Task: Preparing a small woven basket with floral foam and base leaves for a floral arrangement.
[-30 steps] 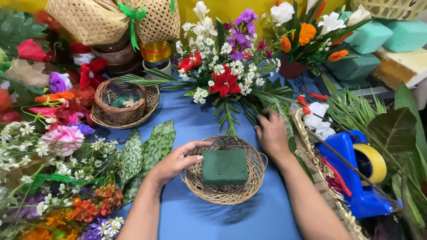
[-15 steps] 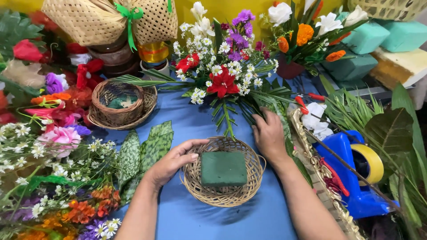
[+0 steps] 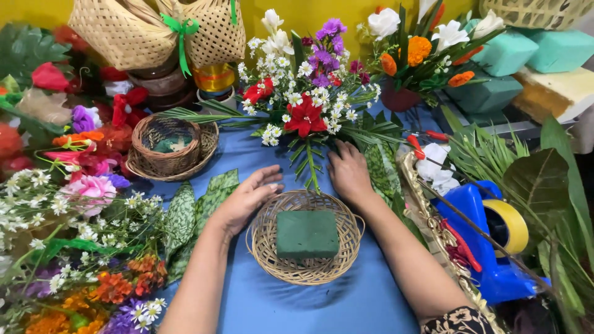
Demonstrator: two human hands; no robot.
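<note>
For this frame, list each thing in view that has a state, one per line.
Left hand: open, empty, at the basket's rim.
Right hand: open, resting on the fern leaves.
Wicker basket: upright, holding the foam.
Green foam block: bare, lying flat in the basket.
Small round basket: upright on a wicker tray.
Tape dispenser: loaded with yellow tape.

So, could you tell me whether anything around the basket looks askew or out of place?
Nothing stands out. The green foam block sits flat in the middle of the wicker basket, the left hand is at its rim, and the right hand rests among the fern leaves.
</note>
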